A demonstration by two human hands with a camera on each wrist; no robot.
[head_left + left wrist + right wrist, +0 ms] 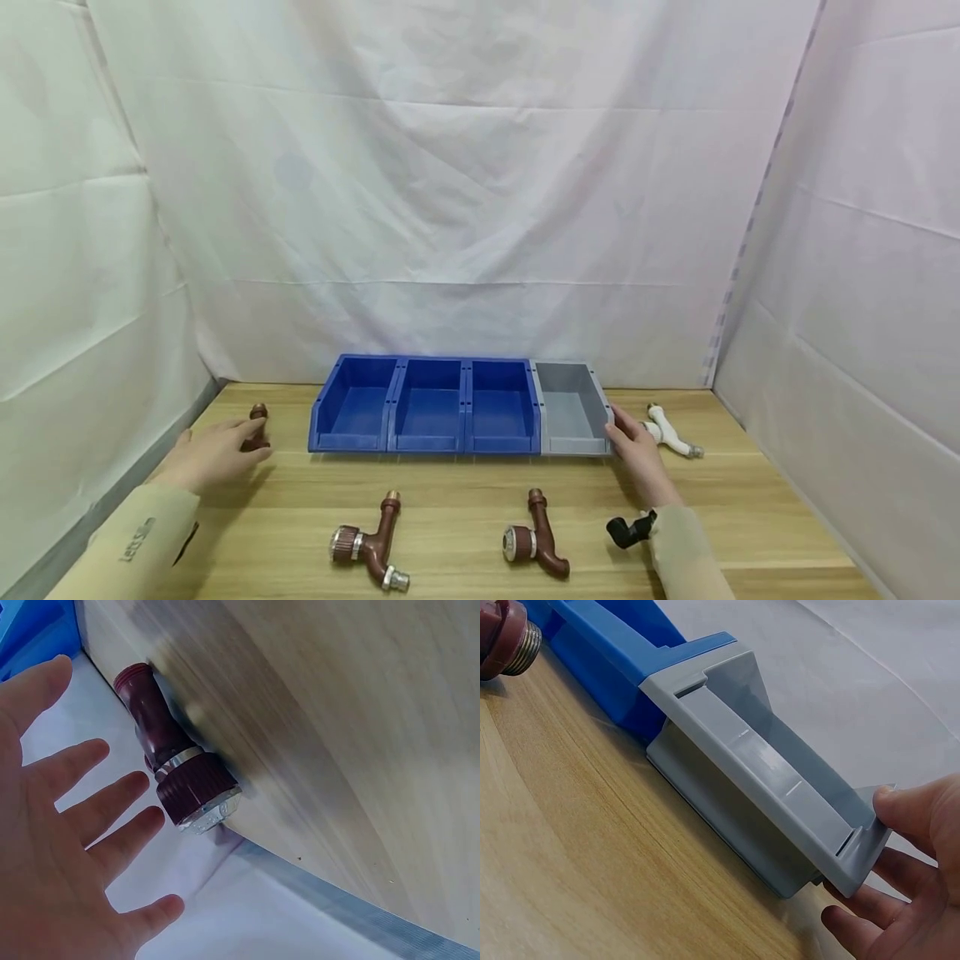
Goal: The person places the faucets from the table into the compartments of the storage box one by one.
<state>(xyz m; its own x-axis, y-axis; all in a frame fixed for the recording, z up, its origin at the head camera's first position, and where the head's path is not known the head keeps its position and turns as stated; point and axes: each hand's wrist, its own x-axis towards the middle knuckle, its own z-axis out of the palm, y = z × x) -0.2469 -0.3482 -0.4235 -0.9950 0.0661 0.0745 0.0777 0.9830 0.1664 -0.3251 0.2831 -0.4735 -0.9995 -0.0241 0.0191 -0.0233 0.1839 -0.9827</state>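
Observation:
My left hand (213, 454) is at the left of the table beside a dark red-brown faucet (258, 412). In the left wrist view its fingers are spread, with a gap between them and the faucet's ribbed knob (196, 787). At the other side, my right hand (637, 450) grips the front right corner of a grey bin (576, 447). The right wrist view shows the thumb (889, 806) on the bin's rim and fingers under it. Three blue bins (427, 444) adjoin the grey one in a row.
Two more brown faucets, one with a metal spout end (378, 546) and one plain (542, 533), lie nearer the front. A black angled fitting (628, 530) is beside the right sleeve. Behind the right hand lies a white faucet (675, 433). White cloth (450, 208) surrounds the table.

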